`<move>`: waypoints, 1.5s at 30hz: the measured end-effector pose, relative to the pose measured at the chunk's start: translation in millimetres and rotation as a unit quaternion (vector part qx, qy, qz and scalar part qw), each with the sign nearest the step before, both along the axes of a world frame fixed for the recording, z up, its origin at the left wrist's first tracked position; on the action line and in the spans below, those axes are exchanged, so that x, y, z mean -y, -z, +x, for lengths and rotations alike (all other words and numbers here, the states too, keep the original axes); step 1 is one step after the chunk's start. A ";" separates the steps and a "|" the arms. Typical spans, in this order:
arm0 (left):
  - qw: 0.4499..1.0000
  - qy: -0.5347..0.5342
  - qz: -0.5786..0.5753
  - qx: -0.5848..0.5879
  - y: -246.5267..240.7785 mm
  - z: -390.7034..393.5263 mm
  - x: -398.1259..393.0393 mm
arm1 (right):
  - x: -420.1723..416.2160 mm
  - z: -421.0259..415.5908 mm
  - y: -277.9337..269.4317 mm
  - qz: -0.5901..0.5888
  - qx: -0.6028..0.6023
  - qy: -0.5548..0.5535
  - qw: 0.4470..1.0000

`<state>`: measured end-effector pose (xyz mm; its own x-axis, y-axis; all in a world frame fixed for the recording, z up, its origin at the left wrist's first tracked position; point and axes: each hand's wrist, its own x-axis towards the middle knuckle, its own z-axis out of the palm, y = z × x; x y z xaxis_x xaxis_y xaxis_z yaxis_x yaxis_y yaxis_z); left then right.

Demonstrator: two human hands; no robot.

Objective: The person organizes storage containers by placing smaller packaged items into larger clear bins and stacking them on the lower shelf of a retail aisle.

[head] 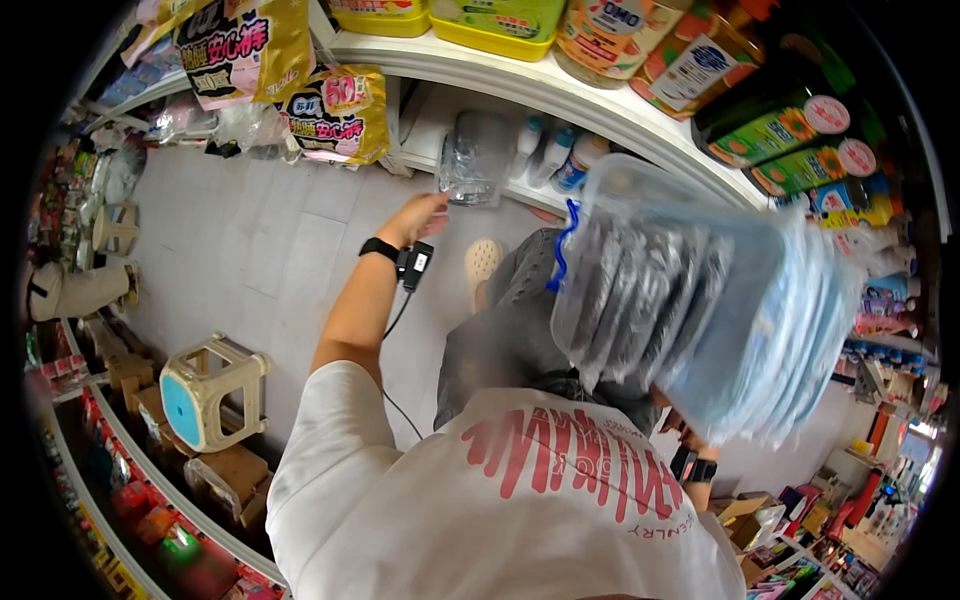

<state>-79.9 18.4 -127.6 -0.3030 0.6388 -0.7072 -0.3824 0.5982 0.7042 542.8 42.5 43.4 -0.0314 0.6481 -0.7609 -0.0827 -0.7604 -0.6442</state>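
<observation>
On the right, a clear plastic container [615, 176] holds a row of dark items in clear wrapping [645, 300], with several light-blue wrapped items [787, 337] at its right end. My right hand [675, 421] is beneath it, mostly hidden by it and the wrapped items, and supports it. My left hand [426, 217] reaches out to the lower shelf, its fingers beside a dark item in clear packaging [474, 161] at the shelf edge. Whether they touch cannot be told. A blue wavy strip [564, 244] lies along the container's left rim.
Bottles [555, 154] stand on the lower shelf, detergent bottles [615, 37] above. Gold packages [341, 112] hang at the upper left. A plastic stool [214, 394] lies tipped near cardboard boxes [232, 472]. Another person's leg [86, 291] shows at far left.
</observation>
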 end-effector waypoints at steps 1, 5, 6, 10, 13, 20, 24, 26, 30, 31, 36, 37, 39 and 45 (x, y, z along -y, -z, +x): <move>1.000 -0.025 -0.012 0.014 21.0 6.3 -4.8 | 4.7 4.4 0.3 -0.006 0.015 0.010 1.000; 0.989 -0.138 0.001 0.049 104.8 10.9 -32.7 | 4.1 4.6 3.1 -0.022 0.060 0.026 0.998; 0.984 -0.170 0.018 0.054 118.5 10.8 -41.8 | 2.9 6.1 2.8 -0.027 0.069 0.029 0.997; 0.951 -0.293 0.041 0.091 149.1 18.2 -74.1 | -2.2 5.9 -1.3 -0.040 0.110 0.032 0.993; 0.947 -0.308 0.013 0.089 158.8 22.4 -94.9 | -1.7 6.3 -9.0 -0.047 0.140 0.038 0.988; 0.941 -0.315 0.010 0.121 190.2 20.5 -122.8 | 18.4 6.4 -27.0 -0.068 0.186 0.074 0.977; 0.948 -0.181 0.073 -0.250 259.2 -10.5 -100.7 | -3.9 1.6 -26.8 -0.062 0.187 0.040 0.980; 0.936 -0.288 -0.034 -0.199 191.6 18.7 -106.3 | 22.2 -0.8 -23.0 -0.075 0.190 0.081 0.976; 0.916 -0.342 -0.168 -0.127 154.3 37.8 -75.0 | 13.2 -6.8 -21.4 -0.072 0.189 0.073 0.977; 0.902 -0.385 -0.171 -0.092 168.9 43.2 -76.2 | 9.6 -6.8 -21.4 -0.068 0.189 0.066 0.977; 0.853 -0.470 -0.069 0.216 194.0 48.6 -90.1 | 8.8 -9.1 -17.7 -0.053 0.182 0.065 0.980; 0.855 -0.452 -0.049 0.250 196.7 50.2 -92.8 | 12.0 -8.9 -17.9 -0.050 0.179 0.068 0.980; 0.881 -0.386 0.017 0.272 217.5 44.9 -88.8 | 11.5 -11.4 -20.3 -0.040 0.174 0.065 0.982; 0.890 -0.392 0.092 0.211 183.9 28.4 -55.2 | 11.6 -13.2 -21.9 -0.012 0.143 0.071 0.987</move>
